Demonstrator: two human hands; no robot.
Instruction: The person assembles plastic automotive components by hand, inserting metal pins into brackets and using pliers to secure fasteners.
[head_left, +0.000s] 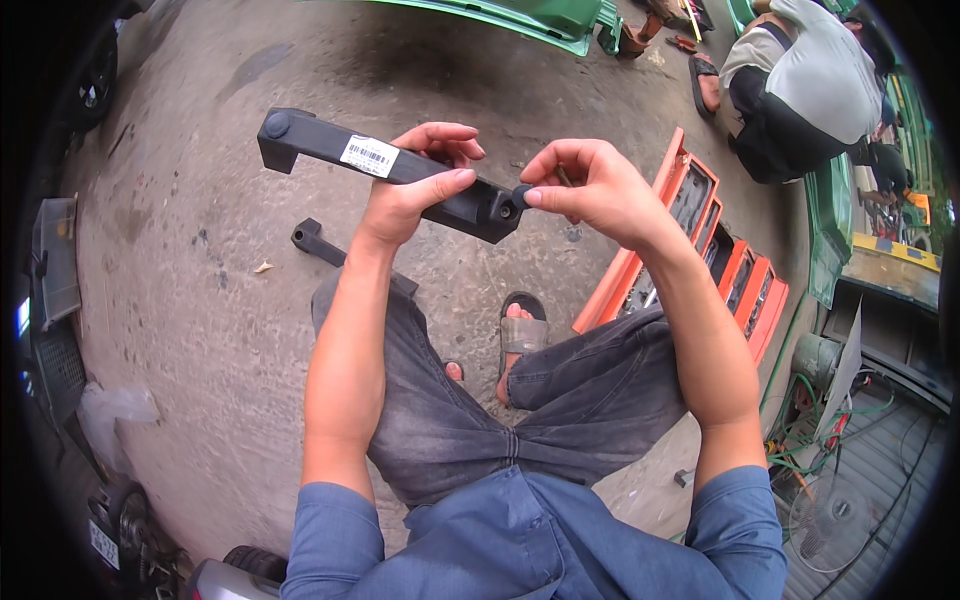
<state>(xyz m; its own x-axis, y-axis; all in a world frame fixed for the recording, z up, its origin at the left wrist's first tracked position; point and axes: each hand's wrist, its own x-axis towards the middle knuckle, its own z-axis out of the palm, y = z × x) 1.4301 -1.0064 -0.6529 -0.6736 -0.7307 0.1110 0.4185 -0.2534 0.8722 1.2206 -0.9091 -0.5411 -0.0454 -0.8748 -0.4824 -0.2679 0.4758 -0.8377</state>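
My left hand (412,192) grips a black plastic grab handle (467,212) by its middle, thumb on the near side. The handle is held tilted above the floor, its left end higher. A white barcode label (370,155) is stuck on it, and a round cap (277,124) covers its left end. At the right end a round hole with a fastener seat shows. Beside that hole, my right hand (595,190) pinches a small round black cap (522,196) between thumb and fingers. A second black handle (318,243) lies on the floor beside my left leg, partly hidden by my arm.
An open orange cantilever toolbox (660,220) with tools stands by my right knee. Another person (805,75) crouches at the far right. Green panels (520,15) are at the back. A fan (830,520), hoses and cables lie at lower right.
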